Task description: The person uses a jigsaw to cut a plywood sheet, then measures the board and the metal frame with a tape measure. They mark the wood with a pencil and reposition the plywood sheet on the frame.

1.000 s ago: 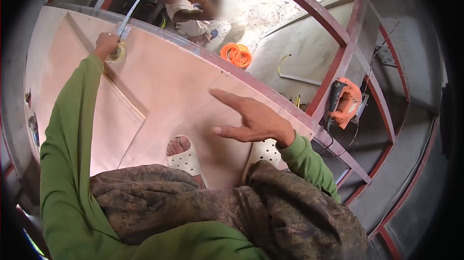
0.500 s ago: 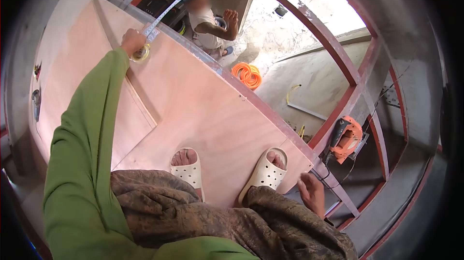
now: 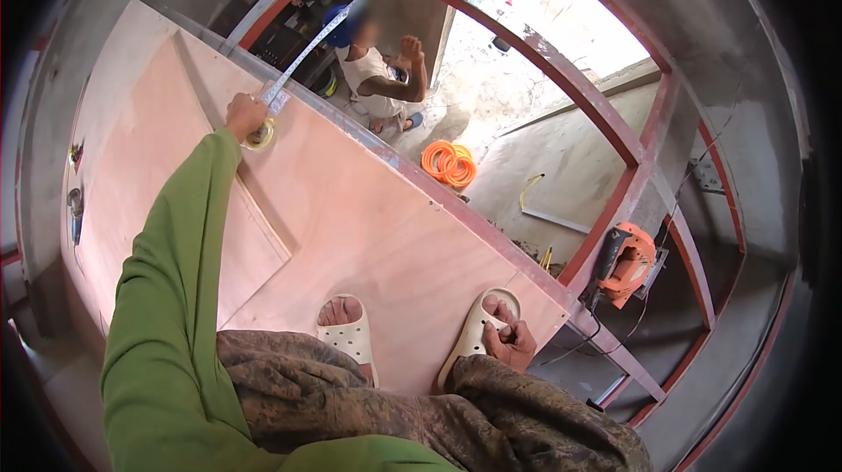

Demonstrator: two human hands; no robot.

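Observation:
My left hand (image 3: 246, 115) is closed round a tape measure (image 3: 260, 133) with a clear yellowish case, at the far edge of the pinkish plywood sheet (image 3: 368, 218). Its pale blade (image 3: 317, 42) runs out over the edge, up and to the right past the steel frame. My right hand (image 3: 511, 346) hangs low by my right shoe (image 3: 471, 332), fingers curled in; whether anything is inside them is hidden. Both my feet, in cream clogs, stand on the plywood.
An orange jigsaw (image 3: 627, 263) rests on the red steel frame (image 3: 614, 200) at right, its cord trailing. Below the frame, a person (image 3: 373, 86) in a blue cap stands near a coiled orange hose (image 3: 449, 163). Gaps open between the beams. A second board piece lies at left.
My right hand has moved left, from beyond the plywood's corner to beside my right shoe. My left hand keeps its grip on the tape measure. The view has shifted slightly.

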